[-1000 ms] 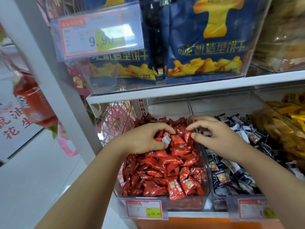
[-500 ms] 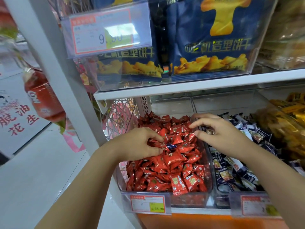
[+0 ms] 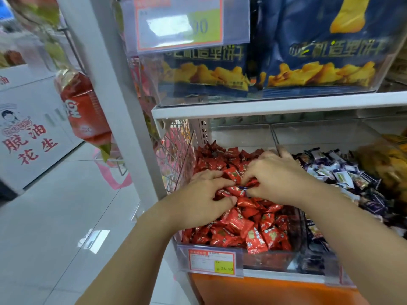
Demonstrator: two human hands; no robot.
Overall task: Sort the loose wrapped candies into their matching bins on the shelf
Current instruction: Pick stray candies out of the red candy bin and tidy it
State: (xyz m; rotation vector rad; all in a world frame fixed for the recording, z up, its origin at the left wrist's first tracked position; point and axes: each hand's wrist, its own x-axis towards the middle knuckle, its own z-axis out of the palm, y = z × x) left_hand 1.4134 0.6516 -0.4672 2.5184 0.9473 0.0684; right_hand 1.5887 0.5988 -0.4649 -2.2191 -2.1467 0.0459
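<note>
A clear bin [image 3: 267, 259] on the lower shelf is heaped with red wrapped candies [image 3: 240, 225]. The bin to its right holds dark blue and white wrapped candies [image 3: 343, 177]. One small blue-wrapped candy [image 3: 242, 188] lies among the red ones at the middle of the pile. My left hand [image 3: 203, 200] rests on the red heap with its fingers spread, just left of that blue piece. My right hand [image 3: 278, 179] reaches over from the right, its fingertips pinched on the blue candy. Both hands nearly touch.
A price tag [image 3: 211, 260] hangs on the red bin's front. Yellow snacks [image 3: 384, 160] fill a bin at far right. Blue snack bags [image 3: 319, 62] sit on the shelf above. A white shelf post [image 3: 114, 84], a hanging red bag [image 3: 84, 111] and the aisle floor lie left.
My right hand has crossed from the divider into the red bin and closed on the blue candy. My left hand has spread flat on the pile. The camera has moved closer.
</note>
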